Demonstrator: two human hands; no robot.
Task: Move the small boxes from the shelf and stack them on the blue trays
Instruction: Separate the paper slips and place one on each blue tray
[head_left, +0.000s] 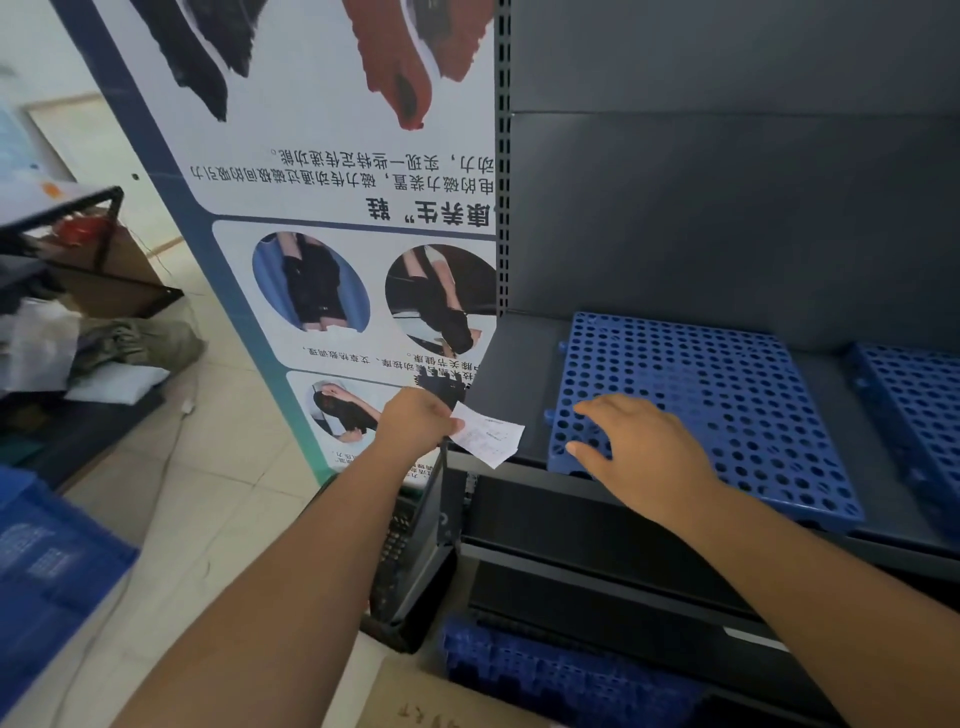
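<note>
Dark grey metal is making up the shelf (727, 208), whose back panel and deck are filling the right half of the view. Beside it, on the left, a tall printed poster board (322, 208) is standing with its text and pictures upside down. A blue perforated tray (727, 395) is lying flat on the shelf deck, and the edge of a second blue tray (914, 395) is showing just beside it at the right border. Lower down, under the shelf front, a third blue perforated piece (545, 670) is resting near a sheet of brown cardboard (441, 701). At the far left a blue crate (47, 561) is sitting on the pale tiled floor (208, 467), with a cluttered dark rack (78, 291) behind it.

The right hand (644, 457) is lying palm down with its fingers loosely spread, the fingertips touching the near left corner of the first tray. The left hand (415, 421) is pinching a small creased white paper slip (488, 434) between thumb and fingers, holding it just off the shelf's left front corner. No small boxes are showing on the shelf or on the trays in this view.
</note>
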